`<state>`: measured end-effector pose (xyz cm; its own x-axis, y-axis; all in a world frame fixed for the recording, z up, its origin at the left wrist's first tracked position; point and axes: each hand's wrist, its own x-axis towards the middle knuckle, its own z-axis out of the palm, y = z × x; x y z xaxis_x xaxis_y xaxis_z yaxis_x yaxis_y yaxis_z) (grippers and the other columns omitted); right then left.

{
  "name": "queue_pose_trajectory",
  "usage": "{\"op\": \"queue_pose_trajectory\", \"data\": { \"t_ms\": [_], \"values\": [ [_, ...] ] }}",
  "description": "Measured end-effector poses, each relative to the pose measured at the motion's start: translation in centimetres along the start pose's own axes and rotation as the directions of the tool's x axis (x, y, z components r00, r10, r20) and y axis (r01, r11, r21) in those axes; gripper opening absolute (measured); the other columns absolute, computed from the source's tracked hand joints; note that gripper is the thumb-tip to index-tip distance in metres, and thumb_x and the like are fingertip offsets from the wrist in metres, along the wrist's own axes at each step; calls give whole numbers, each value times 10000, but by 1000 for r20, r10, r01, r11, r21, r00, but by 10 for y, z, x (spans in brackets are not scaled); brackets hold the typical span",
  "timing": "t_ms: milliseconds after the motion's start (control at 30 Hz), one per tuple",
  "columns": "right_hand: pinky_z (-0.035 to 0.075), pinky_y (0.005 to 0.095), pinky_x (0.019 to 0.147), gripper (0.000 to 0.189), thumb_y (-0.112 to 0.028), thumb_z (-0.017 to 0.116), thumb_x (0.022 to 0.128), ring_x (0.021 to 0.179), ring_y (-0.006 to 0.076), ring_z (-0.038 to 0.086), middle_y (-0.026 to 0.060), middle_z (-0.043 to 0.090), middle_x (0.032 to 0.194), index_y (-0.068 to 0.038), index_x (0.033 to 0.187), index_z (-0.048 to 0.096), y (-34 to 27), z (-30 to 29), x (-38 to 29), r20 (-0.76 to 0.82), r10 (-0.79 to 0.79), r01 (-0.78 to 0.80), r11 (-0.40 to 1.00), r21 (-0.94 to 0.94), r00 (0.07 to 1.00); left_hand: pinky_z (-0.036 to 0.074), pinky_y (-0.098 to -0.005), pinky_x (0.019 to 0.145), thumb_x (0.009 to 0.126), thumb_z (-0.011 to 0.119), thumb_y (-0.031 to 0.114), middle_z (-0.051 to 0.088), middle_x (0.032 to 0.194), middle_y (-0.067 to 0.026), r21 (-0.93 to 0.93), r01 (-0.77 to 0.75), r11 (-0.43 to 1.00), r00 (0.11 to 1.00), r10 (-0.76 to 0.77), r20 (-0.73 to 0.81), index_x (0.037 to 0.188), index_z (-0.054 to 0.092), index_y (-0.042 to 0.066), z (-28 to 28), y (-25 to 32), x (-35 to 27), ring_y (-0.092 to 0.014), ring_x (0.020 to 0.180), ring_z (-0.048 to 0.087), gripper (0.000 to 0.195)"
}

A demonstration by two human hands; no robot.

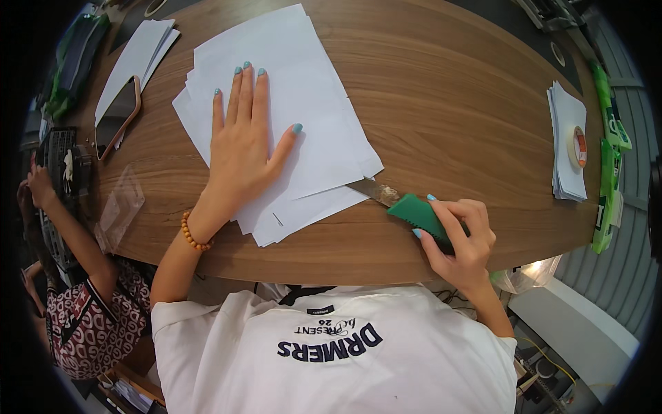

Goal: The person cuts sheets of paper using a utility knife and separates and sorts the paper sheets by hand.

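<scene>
My left hand point(240, 147) lies flat on a loose stack of white paper sheets point(305, 67), fingers straight and thumb spread, gripping nothing. The sheets are fanned unevenly, and a lower one shows a small dark mark near its corner. My right hand point(463, 238) grips a knife by its green handle point(419, 215), right of the stack's near corner. Its metal blade point(364, 187) points left, and the tip is hidden under the upper sheets while the lower ones lie beneath it. Brownish residue or rust covers the blade near the handle.
A phone point(118, 119) rests partly on more paper point(135, 59) at the left. Near it is a clear plastic box point(120, 209). Right, a tape roll point(576, 147) sits on folded paper point(566, 181), beside green packets point(607, 202). Another person's arm point(77, 233) reaches in at left.
</scene>
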<state>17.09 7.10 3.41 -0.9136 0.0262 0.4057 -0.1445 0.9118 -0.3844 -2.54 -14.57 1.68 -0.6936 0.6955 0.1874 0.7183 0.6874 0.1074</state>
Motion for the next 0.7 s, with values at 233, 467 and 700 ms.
{"op": "queue_pose_trajectory", "data": {
  "t_ms": [233, 467, 700],
  "values": [
    [430, 287, 498, 438, -98, 735, 546, 663, 205, 510, 53, 559, 797, -32, 966, 627, 3, 9, 9, -2, 0, 0, 1000, -5, 1000, 75, -453, 1050, 829, 435, 303, 186, 1392, -210, 23, -6, 1000, 1000, 6, 2, 1329, 191, -48, 0, -2, 1, -306, 1309, 150, 658],
    [434, 280, 500, 411, -109, 732, 582, 678, 202, 524, 49, 555, 789, -34, 971, 623, 17, 15, 28, -47, -55, 55, 998, -5, 997, 76, -456, 1049, 819, 449, 318, 185, 1392, -210, 30, -7, 1000, 1000, 7, 2, 1329, 195, -47, 1, -1, 1, -307, 1310, 147, 676],
    [440, 276, 501, 395, -125, 732, 596, 691, 194, 534, 47, 550, 815, -36, 963, 618, 25, 22, 49, -2, -64, 64, 998, 4, 998, 74, -449, 1051, 812, 469, 326, 204, 1384, -218, 4, 0, 1000, 1000, 0, -3, 1325, 206, -48, 0, 0, 2, -316, 1300, 177, 687]
  ]
}}
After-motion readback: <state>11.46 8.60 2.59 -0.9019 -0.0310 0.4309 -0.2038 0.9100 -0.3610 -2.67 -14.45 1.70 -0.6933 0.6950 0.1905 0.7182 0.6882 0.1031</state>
